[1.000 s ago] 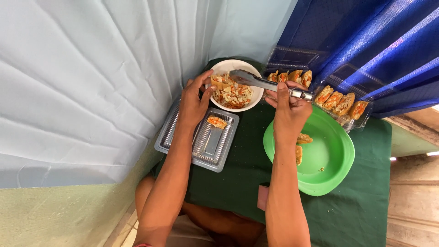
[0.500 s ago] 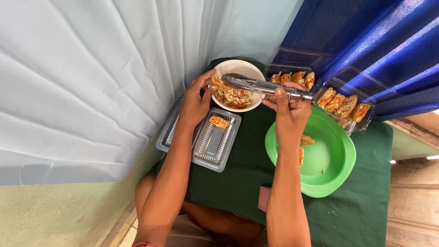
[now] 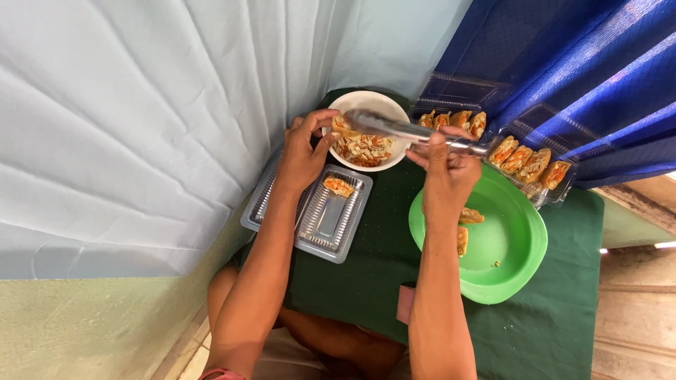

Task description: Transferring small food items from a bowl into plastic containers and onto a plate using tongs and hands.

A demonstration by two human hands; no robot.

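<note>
We see the right hand (image 3: 445,176) closed around the handle of metal tongs (image 3: 408,131), whose tips reach over the white bowl (image 3: 369,105) of shredded filling at the far edge of the green cloth (image 3: 366,281). The left hand (image 3: 304,151) pinches a stuffed piece (image 3: 341,125) at the bowl's left rim, fingers curled about it. Below the left wrist lies an open clear plastic tray (image 3: 331,218) with one filled piece (image 3: 338,186) in it. A green bowl (image 3: 514,246) sits beneath the right hand, and further filled trays (image 3: 531,165) lie beyond.
</note>
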